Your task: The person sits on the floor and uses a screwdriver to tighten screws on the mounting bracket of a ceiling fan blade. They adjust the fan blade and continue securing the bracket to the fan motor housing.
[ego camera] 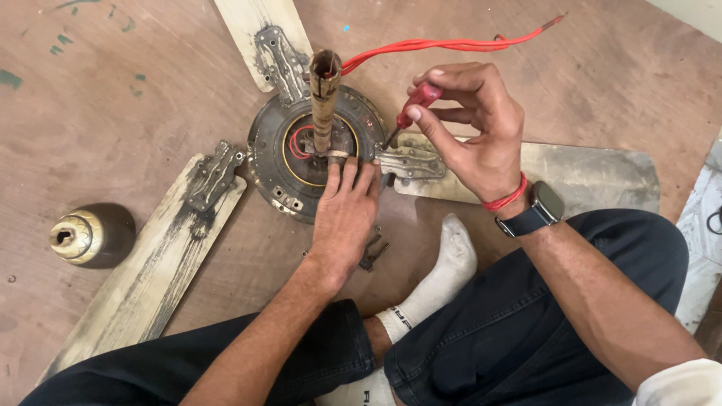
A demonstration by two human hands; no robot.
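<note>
On the brown floor point(113, 98) between our knees, we press our left hand point(344, 214), fingers flat together, on the round grimy metal fan motor point(286, 162) while our right hand point(474, 131), fingers clamped on the red-handled screwdriver point(415, 105), works what looks like a blade-bracket screw, calling for steady downward turning.

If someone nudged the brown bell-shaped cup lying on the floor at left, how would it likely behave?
The brown cup lies on its side and looks round, so it would probably roll in a curve. It looks like thin hollow metal, so likely light and rigid.
</note>
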